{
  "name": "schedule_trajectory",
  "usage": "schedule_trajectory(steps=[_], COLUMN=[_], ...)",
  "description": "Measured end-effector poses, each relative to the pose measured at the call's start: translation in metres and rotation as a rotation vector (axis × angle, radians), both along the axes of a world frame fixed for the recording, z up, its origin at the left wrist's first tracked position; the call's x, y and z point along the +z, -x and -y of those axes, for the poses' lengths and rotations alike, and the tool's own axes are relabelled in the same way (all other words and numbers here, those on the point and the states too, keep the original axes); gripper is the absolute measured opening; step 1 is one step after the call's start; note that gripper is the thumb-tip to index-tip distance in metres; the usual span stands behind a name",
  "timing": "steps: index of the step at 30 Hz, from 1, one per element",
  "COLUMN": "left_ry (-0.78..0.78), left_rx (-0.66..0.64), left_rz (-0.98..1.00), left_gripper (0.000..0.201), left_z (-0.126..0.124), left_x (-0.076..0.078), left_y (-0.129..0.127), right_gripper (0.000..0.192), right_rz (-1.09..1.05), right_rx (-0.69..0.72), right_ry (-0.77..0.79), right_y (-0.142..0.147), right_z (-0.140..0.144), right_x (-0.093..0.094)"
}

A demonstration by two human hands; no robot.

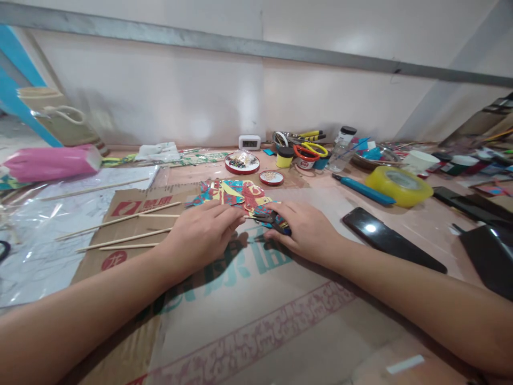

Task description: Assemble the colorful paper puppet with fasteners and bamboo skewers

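Observation:
My right hand (308, 230) is closed around a small pair of pliers (267, 218), whose dark jaws point left. My left hand (210, 227) is pinched just beside the jaws, and a short pale tip of a thin stick shows at its fingertips. The jaws meet or nearly meet this tip; I cannot tell which. Behind both hands lies a painted cut-out figure (234, 193) in red, yellow and blue, with small metal fasteners. Several thin wooden sticks (124, 240) lie left of my left hand, some running partly behind it.
Cardboard (132, 206) covers the work surface. Two small dishes, one of beads (242, 163) and one of small bits (271, 177), stand behind the figure. To the right are a blue cutter (363, 190), yellow tape (398, 187) and a phone (393, 239). A white clock (249, 142) stands near the wall.

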State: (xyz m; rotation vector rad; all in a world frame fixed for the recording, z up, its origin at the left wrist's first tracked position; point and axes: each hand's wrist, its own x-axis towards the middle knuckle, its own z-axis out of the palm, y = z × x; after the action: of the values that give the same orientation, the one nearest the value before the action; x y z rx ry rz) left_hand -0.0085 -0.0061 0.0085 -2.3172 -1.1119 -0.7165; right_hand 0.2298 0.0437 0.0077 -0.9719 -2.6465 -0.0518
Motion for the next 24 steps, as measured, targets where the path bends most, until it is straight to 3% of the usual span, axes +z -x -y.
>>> schedule_trajectory(steps=[24], left_ry=[0.068], left_rx=[0.002], left_rz=[0.014], left_gripper=[0.027], left_z=[0.0013], left_x=[0.0015], left_y=[-0.0029], right_gripper=[0.057], right_rz=[-0.012], right_rx=[0.027], right_ry=[-0.017], right_y=[-0.0004], right_z=[0.0010], right_x=[0.0005])
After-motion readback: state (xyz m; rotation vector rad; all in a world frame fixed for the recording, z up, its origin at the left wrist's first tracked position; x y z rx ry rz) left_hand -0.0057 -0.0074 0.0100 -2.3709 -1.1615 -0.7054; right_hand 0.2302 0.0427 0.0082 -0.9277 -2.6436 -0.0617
